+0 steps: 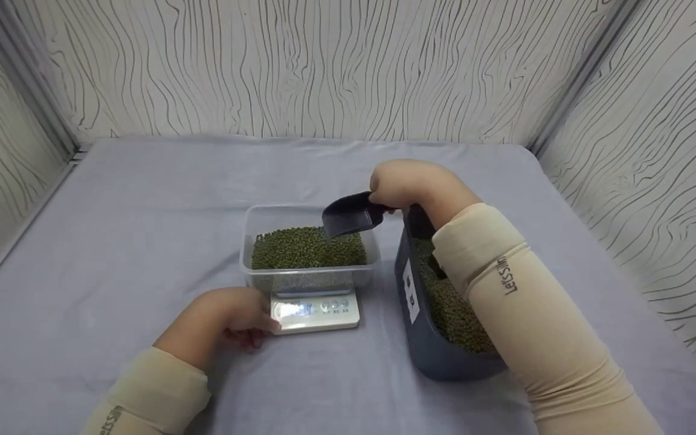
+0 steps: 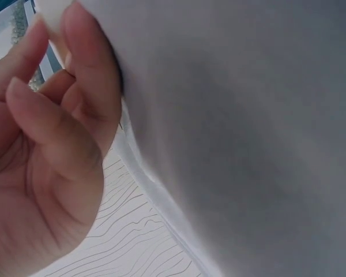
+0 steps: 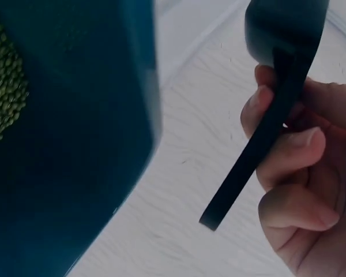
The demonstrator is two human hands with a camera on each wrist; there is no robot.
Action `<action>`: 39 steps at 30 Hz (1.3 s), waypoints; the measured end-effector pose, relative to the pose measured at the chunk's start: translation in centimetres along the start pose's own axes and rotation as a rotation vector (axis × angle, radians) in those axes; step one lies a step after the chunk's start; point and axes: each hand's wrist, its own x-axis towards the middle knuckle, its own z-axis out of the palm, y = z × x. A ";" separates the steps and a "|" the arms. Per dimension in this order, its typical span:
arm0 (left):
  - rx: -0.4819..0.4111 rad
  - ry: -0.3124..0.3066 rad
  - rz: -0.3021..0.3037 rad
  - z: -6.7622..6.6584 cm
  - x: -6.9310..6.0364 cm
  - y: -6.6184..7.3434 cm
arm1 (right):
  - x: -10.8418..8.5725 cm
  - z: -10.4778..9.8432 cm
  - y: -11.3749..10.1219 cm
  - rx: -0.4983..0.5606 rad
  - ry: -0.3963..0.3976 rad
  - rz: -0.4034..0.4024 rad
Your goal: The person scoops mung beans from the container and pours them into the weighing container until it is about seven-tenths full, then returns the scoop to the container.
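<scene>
Left of a dark bin [image 1: 429, 359] of green beans [image 1: 457, 311], a clear container [image 1: 252, 269] of beans is being supported by a white scale [image 1: 319, 324], whose near left corner is being pinched by the left hand [image 1: 240, 309]. Over the container's right side, a tilted black scoop [image 1: 351, 216] is being gripped at its handle by the right hand [image 1: 405, 183].

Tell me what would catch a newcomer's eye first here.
First, the dark scoop, gripped in the right hand over the clear tub of green beans. Then the white scale beneath the tub, its left edge held by the left hand. On the right stands a dark bin with more beans.
</scene>
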 end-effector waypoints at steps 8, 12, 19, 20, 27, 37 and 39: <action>0.016 0.008 0.004 -0.2 -0.1 -0.2 | -1.2 -0.4 3.3 0.065 0.008 -0.022; 0.030 0.016 0.007 -0.2 -0.2 -0.3 | -1.8 -0.6 5.0 0.124 -0.023 0.003; 0.010 0.023 0.022 -0.2 -0.3 -0.4 | -3.3 -0.6 7.9 0.231 -0.072 0.020; 0.006 0.023 0.023 -0.2 -0.3 -0.4 | -3.5 -0.6 8.3 0.236 -0.076 0.022; -0.005 0.018 0.020 -0.3 -0.2 -0.4 | -4.9 -0.8 11.4 0.313 -0.148 0.088; -0.045 0.013 0.008 -0.2 -0.2 -0.5 | -5.6 -0.5 12.6 0.274 -0.148 0.139; -0.050 0.013 -0.001 -0.2 -0.2 -0.5 | -5.5 -0.2 12.1 0.179 -0.104 0.139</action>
